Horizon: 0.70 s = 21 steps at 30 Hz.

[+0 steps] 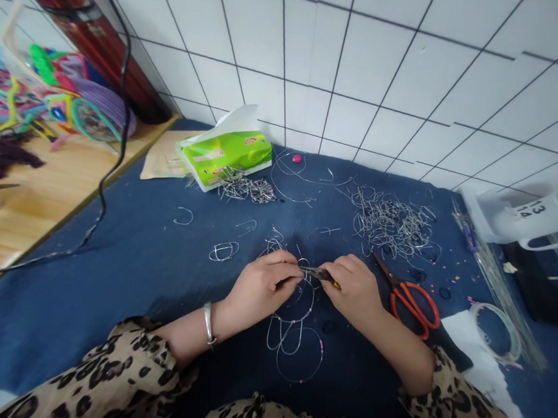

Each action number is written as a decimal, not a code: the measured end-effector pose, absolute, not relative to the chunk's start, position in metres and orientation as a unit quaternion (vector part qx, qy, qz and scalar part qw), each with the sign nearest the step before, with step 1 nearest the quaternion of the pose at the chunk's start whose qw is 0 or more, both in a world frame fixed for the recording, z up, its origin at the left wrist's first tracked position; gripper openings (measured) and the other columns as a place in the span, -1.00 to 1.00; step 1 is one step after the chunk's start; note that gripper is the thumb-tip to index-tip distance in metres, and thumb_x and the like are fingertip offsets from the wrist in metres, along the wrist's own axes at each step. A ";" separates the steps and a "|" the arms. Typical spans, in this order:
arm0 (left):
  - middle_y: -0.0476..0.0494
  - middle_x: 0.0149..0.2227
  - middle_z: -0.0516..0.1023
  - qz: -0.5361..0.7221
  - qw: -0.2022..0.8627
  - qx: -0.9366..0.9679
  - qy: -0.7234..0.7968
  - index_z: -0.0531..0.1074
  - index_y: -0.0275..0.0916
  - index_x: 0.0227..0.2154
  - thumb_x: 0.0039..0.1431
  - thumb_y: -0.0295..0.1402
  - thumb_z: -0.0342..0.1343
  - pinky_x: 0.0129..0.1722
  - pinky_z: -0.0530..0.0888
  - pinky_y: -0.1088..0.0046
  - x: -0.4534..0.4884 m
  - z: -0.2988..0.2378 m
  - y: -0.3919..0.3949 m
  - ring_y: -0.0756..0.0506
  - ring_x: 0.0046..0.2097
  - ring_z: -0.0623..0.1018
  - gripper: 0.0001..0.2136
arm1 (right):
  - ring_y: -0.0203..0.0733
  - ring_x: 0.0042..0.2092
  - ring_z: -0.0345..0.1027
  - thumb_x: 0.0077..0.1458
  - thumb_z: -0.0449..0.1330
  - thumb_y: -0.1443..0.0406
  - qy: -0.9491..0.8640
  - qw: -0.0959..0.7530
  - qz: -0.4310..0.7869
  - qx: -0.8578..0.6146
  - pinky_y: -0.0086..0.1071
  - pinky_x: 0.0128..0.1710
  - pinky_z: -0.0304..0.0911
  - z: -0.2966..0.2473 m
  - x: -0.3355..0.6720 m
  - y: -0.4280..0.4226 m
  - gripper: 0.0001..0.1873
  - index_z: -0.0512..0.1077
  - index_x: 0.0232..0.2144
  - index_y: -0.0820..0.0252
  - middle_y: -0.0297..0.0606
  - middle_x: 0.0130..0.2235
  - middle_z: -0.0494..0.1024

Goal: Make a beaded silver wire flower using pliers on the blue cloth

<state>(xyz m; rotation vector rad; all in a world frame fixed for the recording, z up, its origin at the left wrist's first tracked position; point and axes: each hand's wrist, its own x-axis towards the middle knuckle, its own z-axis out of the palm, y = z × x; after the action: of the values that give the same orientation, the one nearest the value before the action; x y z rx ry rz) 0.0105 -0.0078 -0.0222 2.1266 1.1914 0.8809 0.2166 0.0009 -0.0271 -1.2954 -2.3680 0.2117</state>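
Observation:
My right hand (353, 287) is closed around a pair of pliers (319, 274), whose narrow jaws point left toward my other hand. Pinched in the fingers of my left hand (269, 282) is thin silvery wire, right at the plier tips. From there a wire piece with loops (299, 355) and small pink beads hangs down over the blue cloth. Exactly how the jaws meet the wire is too small to make out. Just beyond my left fingers lie some short bent wires (274, 242).
A wire heap (394, 223) and orange-handled scissors (416, 309) lie to the right, near a tape roll (496, 332) and straight wires (505, 285). A green tissue pack (228, 157) stands at the back left. A black cable (100, 201) crosses the left side.

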 end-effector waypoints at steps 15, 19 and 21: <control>-0.10 -0.28 0.47 0.346 0.303 0.766 0.448 0.50 -0.23 -0.35 0.09 -0.55 0.04 -0.26 0.44 0.47 0.010 -0.016 -0.005 0.00 -0.28 0.47 -0.83 | -0.20 -0.28 0.24 0.11 0.07 0.34 -0.851 0.221 0.062 -0.472 -0.29 -0.22 0.14 -0.029 0.224 0.005 -0.84 0.45 -0.32 0.20 -0.23 -0.39 0.43; -0.09 -0.29 0.47 0.350 0.324 0.755 0.451 0.50 -0.22 -0.36 0.09 -0.53 0.05 -0.27 0.43 0.47 0.010 -0.016 -0.005 0.00 -0.28 0.47 -0.85 | -0.20 -0.27 0.24 0.10 0.08 0.34 -0.851 0.220 0.072 -0.470 -0.29 -0.21 0.14 -0.028 0.223 0.005 -0.85 0.45 -0.31 0.20 -0.24 -0.38 0.42; -0.09 -0.30 0.47 0.356 0.336 0.741 0.459 0.50 -0.22 -0.38 0.09 -0.53 0.06 -0.27 0.43 0.47 0.010 -0.015 -0.004 0.01 -0.29 0.47 -0.86 | -0.20 -0.28 0.24 0.09 0.09 0.34 -0.851 0.222 0.076 -0.469 -0.29 -0.21 0.15 -0.028 0.223 0.005 -0.86 0.45 -0.31 0.20 -0.24 -0.38 0.42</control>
<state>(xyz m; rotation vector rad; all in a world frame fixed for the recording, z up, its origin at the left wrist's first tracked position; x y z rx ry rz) 0.0095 -0.0044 -0.0151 1.9334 1.1965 0.9279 0.2235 0.0049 -0.0278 -1.2955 -2.3520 0.2109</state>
